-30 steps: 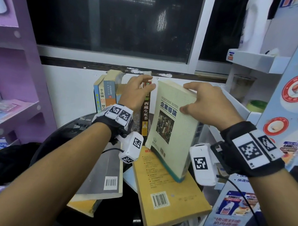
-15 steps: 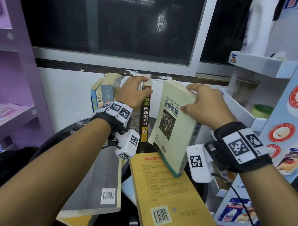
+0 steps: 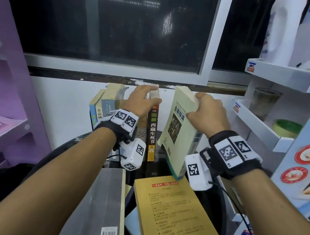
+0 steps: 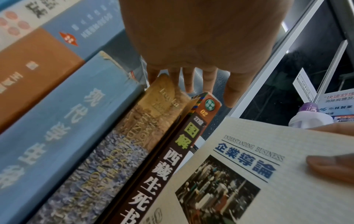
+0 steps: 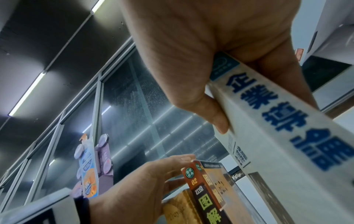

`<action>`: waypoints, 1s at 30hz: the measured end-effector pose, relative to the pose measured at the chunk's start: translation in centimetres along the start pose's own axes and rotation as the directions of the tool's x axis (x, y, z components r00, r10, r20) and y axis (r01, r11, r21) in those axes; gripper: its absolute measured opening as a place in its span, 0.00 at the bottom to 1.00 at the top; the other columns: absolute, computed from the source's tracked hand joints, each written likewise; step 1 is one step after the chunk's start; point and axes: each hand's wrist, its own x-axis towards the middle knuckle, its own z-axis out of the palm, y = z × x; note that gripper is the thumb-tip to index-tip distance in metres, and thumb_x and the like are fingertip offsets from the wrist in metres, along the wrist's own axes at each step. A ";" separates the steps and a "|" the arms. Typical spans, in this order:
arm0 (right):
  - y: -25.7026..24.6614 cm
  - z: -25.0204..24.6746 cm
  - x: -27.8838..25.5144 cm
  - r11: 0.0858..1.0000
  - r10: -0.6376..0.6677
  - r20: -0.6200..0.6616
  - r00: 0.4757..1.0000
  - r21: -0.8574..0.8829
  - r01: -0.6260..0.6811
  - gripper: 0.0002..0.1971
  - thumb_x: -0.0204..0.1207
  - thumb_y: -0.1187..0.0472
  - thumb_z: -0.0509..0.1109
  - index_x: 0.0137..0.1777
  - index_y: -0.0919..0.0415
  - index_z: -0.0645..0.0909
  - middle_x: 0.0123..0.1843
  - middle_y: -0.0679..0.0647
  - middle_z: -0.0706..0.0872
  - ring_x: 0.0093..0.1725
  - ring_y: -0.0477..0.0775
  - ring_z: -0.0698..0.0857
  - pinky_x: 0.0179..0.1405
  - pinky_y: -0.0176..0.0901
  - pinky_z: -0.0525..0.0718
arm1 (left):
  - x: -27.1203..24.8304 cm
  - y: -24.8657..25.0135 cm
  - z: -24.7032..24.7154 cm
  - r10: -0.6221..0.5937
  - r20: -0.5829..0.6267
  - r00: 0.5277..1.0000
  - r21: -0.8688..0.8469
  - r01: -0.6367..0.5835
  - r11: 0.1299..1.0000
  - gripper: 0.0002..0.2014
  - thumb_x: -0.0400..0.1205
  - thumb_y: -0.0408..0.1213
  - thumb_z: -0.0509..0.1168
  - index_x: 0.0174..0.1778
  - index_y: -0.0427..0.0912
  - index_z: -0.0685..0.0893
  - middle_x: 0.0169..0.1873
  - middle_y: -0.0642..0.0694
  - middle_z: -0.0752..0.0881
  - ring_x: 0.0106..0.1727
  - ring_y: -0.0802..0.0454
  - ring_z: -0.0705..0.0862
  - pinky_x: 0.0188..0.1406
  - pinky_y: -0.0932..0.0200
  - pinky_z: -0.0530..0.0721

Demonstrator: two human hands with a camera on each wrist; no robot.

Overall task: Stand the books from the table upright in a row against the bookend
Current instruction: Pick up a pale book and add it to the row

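Observation:
Several books (image 3: 103, 109) stand upright in a row at the back of the round black table (image 3: 156, 165). The rightmost is a brown-spined book (image 3: 152, 134). My left hand (image 3: 142, 100) rests on the tops of these books, its fingers laid straight over the brown book (image 4: 172, 166). My right hand (image 3: 206, 113) grips the top corner of a cream book (image 3: 176, 139) with blue title lettering. That book is tilted, a gap to the right of the brown one, with its lower corner over a flat yellow book (image 3: 177, 216). I cannot make out the bookend.
A grey book (image 3: 99, 207) with a barcode lies flat at the front left, beside the yellow one. A white display shelf (image 3: 264, 133) crowds the right side and a purple shelf (image 3: 7, 100) the left. Wall and window stand right behind the row.
My right hand has carried the cream book further back and closer to the brown book, tipping it more upright. The left hand has stayed on the row.

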 end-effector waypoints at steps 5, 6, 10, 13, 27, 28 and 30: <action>-0.4 2.4 2.1 0.999 0.008 0.008 1.000 0.035 -0.009 0.25 0.76 0.59 0.72 0.72 0.55 0.73 0.67 0.60 0.82 0.62 0.65 0.83 0.53 0.53 0.84 | 1.3 -2.4 0.2 -0.023 0.080 0.997 -0.065 0.028 0.997 0.24 0.80 0.50 0.66 0.74 0.54 0.75 0.78 0.49 0.69 0.77 0.49 0.68 0.78 0.42 0.65; -0.5 3.0 2.4 0.999 0.007 0.007 1.000 0.043 -0.007 0.25 0.76 0.59 0.73 0.73 0.55 0.73 0.68 0.60 0.82 0.62 0.65 0.83 0.52 0.52 0.84 | 1.5 -2.8 0.2 -0.021 0.095 0.995 -0.073 0.027 0.997 0.25 0.80 0.51 0.67 0.74 0.55 0.75 0.78 0.50 0.69 0.77 0.49 0.68 0.78 0.41 0.65; -1.0 4.8 3.7 0.998 0.000 0.014 1.000 0.063 -0.001 0.26 0.76 0.60 0.73 0.74 0.56 0.71 0.68 0.60 0.82 0.62 0.65 0.83 0.52 0.52 0.85 | 1.9 -3.8 0.2 0.046 0.134 0.990 -0.087 -0.035 0.996 0.27 0.78 0.54 0.67 0.74 0.57 0.74 0.77 0.51 0.70 0.77 0.52 0.68 0.78 0.41 0.64; -1.3 5.8 4.5 0.998 -0.003 0.013 1.000 0.065 0.002 0.26 0.76 0.59 0.73 0.74 0.56 0.72 0.66 0.61 0.82 0.61 0.65 0.83 0.53 0.52 0.84 | 2.1 -4.2 0.4 0.071 0.142 0.987 -0.143 -0.051 0.988 0.32 0.71 0.63 0.67 0.72 0.59 0.75 0.75 0.54 0.73 0.76 0.54 0.69 0.78 0.41 0.66; -2.3 9.0 6.4 0.996 -0.013 0.059 0.998 0.088 0.008 0.30 0.75 0.65 0.67 0.79 0.52 0.69 0.69 0.62 0.82 0.67 0.67 0.79 0.61 0.50 0.79 | 3.1 -5.6 0.6 0.097 0.191 0.977 -0.202 -0.058 0.978 0.25 0.78 0.50 0.69 0.70 0.49 0.73 0.75 0.52 0.71 0.71 0.55 0.72 0.73 0.53 0.67; -2.3 9.1 6.6 0.996 -0.010 0.069 0.998 0.094 0.004 0.31 0.76 0.65 0.67 0.79 0.52 0.69 0.69 0.62 0.81 0.67 0.66 0.79 0.61 0.50 0.79 | 3.1 -5.6 0.6 0.097 0.190 0.977 -0.208 -0.057 0.976 0.24 0.79 0.49 0.69 0.69 0.49 0.73 0.75 0.52 0.71 0.72 0.55 0.72 0.73 0.54 0.67; -2.1 9.1 7.1 0.995 -0.014 0.098 0.995 0.099 0.004 0.31 0.76 0.64 0.68 0.79 0.52 0.68 0.70 0.61 0.80 0.67 0.65 0.80 0.61 0.49 0.79 | 3.1 -5.6 0.7 0.103 0.182 0.978 -0.217 -0.062 0.974 0.22 0.80 0.46 0.69 0.69 0.48 0.73 0.74 0.51 0.72 0.71 0.56 0.72 0.69 0.58 0.67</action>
